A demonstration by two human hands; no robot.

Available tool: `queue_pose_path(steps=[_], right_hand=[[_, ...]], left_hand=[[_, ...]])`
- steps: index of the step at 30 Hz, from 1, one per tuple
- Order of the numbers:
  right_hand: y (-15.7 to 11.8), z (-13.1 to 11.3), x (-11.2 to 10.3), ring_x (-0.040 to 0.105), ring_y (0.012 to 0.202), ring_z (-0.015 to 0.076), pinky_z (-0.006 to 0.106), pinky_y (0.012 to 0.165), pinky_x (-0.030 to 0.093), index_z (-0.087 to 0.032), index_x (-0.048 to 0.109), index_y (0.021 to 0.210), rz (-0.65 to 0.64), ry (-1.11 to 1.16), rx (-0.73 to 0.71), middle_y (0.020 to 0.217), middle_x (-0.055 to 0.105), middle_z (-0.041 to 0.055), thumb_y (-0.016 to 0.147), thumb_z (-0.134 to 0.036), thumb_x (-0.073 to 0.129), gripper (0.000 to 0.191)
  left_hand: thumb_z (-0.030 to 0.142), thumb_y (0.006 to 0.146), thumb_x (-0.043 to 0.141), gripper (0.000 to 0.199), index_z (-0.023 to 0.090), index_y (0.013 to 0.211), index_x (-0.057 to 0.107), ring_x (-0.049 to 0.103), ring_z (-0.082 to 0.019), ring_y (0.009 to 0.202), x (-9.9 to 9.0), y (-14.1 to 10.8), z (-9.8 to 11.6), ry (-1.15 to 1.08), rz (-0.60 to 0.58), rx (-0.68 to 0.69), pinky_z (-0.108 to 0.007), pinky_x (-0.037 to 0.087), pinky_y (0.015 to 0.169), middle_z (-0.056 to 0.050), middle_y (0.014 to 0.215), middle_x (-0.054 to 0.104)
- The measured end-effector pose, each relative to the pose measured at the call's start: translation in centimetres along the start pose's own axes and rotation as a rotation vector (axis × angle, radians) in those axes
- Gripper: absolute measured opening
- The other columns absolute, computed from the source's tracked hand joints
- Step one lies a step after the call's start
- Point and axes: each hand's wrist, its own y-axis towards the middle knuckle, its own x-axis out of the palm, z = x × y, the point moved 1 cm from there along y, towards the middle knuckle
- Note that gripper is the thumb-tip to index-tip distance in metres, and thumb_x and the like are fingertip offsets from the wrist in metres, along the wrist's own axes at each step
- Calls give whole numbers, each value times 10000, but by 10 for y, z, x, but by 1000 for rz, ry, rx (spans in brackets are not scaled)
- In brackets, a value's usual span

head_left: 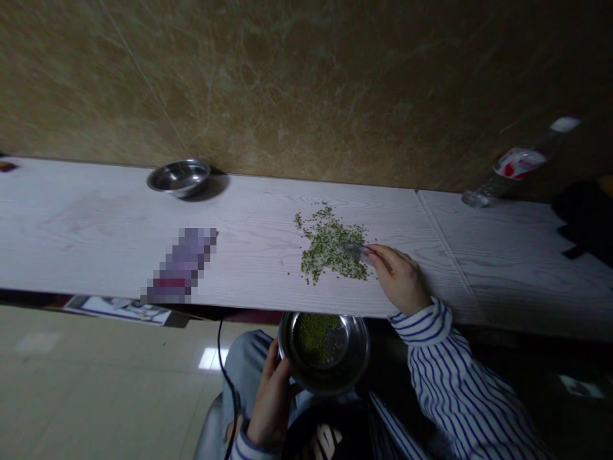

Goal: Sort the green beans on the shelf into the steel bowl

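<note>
Beans (313, 338) inside held steel bowl (330, 384)

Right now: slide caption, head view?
Left hand holding round metal bowl, right hand holding grey utensil at tiny green beans.

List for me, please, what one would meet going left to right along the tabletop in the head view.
Small brown item, metal bowl, scattered green beans, right hand, clear bottle, dark item at the edge.
</note>
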Motion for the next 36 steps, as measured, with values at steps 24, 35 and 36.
queue_pose_path(steps=[24, 35, 36], right_hand=[[-27, -27, -12, 649, 825, 169, 330, 774, 468, -201, 628, 1041, -112, 16, -149, 921, 715, 53, 899, -212, 470, 213], [-42, 12, -37, 689, 792, 225, 339, 716, 551, -170, 668, 1006, 132, -182, 169, 902, 727, 92, 853, -279, 487, 261], [-43, 13, -38, 692, 776, 225, 335, 699, 553, -171, 672, 1000, 139, -201, 182, 890, 729, 91, 849, -278, 489, 260]], left_hand=[[266, 671, 624, 693, 273, 1329, 404, 579, -155, 813, 12, -7, 3, 35, -16, 16, -238, 443, 589, -74, 1208, 574], [317, 706, 611, 651, 303, 1324, 404, 590, -135, 739, 10, -7, -2, 33, -64, 19, -258, 456, 613, -47, 1157, 599], [314, 709, 607, 645, 306, 1322, 405, 585, -131, 730, 10, -7, -2, 34, -64, 15, -256, 453, 610, -43, 1161, 597]])
